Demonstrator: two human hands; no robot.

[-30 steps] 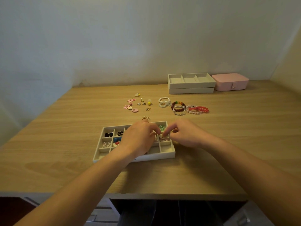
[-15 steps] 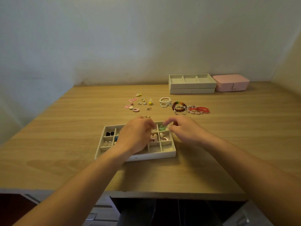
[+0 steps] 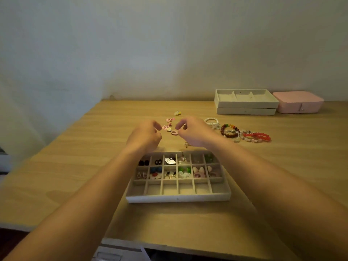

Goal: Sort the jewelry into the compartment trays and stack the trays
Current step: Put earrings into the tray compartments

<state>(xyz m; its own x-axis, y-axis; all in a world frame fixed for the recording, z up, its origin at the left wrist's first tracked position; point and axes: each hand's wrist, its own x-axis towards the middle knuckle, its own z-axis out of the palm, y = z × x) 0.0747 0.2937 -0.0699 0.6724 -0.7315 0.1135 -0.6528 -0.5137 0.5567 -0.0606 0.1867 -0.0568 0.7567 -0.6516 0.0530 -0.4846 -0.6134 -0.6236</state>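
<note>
Fingers curl inward on the left hand and right hand; whether either pinches anything, I can't tell. Both hover over the wooden table, beyond the compartment tray, whose far rows hold earrings and whose near row is bare. The hands partly hide the bracelets and the loose pieces.

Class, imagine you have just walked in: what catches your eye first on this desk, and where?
The left hand and right hand hover side by side above loose trinkets in the middle of the desk. Nearer the person lies a compartment tray, its two far rows holding small jewelry. Bright bead bracelets lie to the hands' right.
</note>
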